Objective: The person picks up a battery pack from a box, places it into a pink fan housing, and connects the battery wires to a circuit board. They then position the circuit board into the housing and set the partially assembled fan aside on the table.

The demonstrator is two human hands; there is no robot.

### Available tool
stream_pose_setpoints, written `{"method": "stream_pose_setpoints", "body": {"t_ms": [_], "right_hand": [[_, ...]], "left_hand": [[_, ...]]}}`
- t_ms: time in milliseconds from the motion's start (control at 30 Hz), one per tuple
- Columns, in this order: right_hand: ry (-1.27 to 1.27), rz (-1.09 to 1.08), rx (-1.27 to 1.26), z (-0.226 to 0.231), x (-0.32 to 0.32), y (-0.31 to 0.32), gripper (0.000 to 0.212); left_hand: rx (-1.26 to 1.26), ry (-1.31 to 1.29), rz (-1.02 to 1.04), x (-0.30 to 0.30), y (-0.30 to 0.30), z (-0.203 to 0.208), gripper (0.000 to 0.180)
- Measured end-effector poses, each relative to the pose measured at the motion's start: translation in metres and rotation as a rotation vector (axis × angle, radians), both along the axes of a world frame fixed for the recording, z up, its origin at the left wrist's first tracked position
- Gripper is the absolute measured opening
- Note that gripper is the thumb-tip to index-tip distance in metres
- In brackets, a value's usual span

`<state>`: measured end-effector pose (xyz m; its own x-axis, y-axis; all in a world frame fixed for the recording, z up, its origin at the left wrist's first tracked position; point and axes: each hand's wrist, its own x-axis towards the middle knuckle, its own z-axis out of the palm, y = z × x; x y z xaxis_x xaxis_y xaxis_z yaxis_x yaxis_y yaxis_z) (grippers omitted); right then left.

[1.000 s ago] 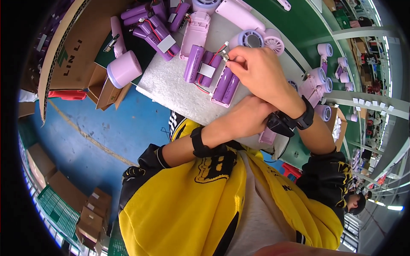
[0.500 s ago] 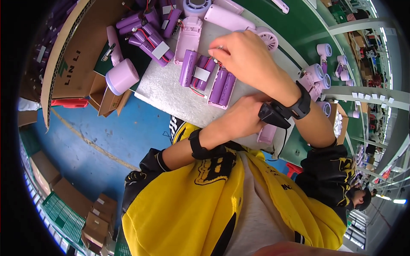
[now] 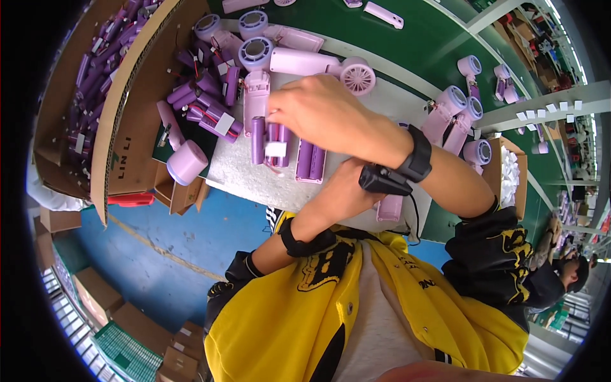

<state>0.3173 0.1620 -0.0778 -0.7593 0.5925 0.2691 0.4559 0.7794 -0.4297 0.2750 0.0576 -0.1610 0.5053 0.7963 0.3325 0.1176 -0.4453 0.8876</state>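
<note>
My right hand reaches over the foam-topped work surface, thumb and fingers closed together at the upper end of a purple battery pack with a white label and red wires. Whatever its fingertips pinch is too hidden to name. A single purple cell lies along the pack's left side. Below the right wrist is my left hand, beside a pink handle shell that has two purple cells in it. The black device on the right wrist covers the left fingers. Another pink shell half lies just beyond the right fingertips.
Left stands a tall cardboard box full of purple battery packs; more packs are heaped beside it. Pink fan bodies line the far edge. A pink fan sits at the left edge. White parts fill a carton at right.
The view has shifted, bringing more of the box into sight. My right fingertips have moved left, from the pack's right side to its upper end. My left hand stays beneath the right wrist.
</note>
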Motion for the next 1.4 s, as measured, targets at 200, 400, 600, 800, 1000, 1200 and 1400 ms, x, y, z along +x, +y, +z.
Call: {"method": "stream_pose_setpoints", "body": {"t_ms": [200,400,600,800,1000,1200,1400], "right_hand": [[0.294,0.077,0.005,0.065,0.045,-0.037,0.022],[0.849,-0.294,-0.393,0.065,0.133,-0.091,0.018],[0.688,-0.733,-1.002,-0.002,0.180,-0.131,0.017],[0.709,-0.841,-0.709,-0.036,0.167,-0.142,0.015],[0.436,-0.717,-0.416,-0.047,0.164,-0.148,0.028],[0.476,-0.507,-0.175,-0.044,0.135,-0.141,0.028],[0.459,-0.470,-0.161,-0.054,0.129,-0.138,0.027]], "left_hand": [[0.025,0.013,0.084,-0.004,-0.001,0.002,0.035],[-0.066,0.118,-0.069,-0.011,0.012,0.020,0.038],[-0.068,0.132,-0.071,-0.012,0.015,0.023,0.036],[-0.319,0.199,-0.033,-0.027,0.008,0.037,0.036],[-0.172,0.213,-0.024,-0.030,0.004,0.035,0.036],[-0.152,0.208,-0.015,-0.030,0.005,0.038,0.034],[-0.163,0.208,-0.023,-0.032,0.002,0.040,0.035]]}}
